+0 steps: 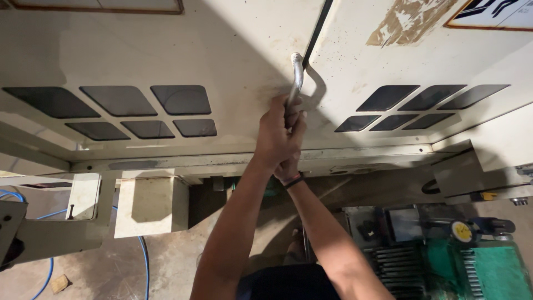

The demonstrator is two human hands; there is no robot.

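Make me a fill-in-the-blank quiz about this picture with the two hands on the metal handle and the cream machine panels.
1. Both hands, the left hand and the right hand, grip one bent metal ____.
2. The handle is fixed beside the dark seam between two ____-coloured panels.
3. Each panel has dark vent openings shaped like slanted ____.
4. On the floor at lower left runs a ____ hose.

Missing words: handle; cream; diamonds; blue

A workshop: cream machine cabinet with vent slots, green machine, blue hose, stained concrete floor.
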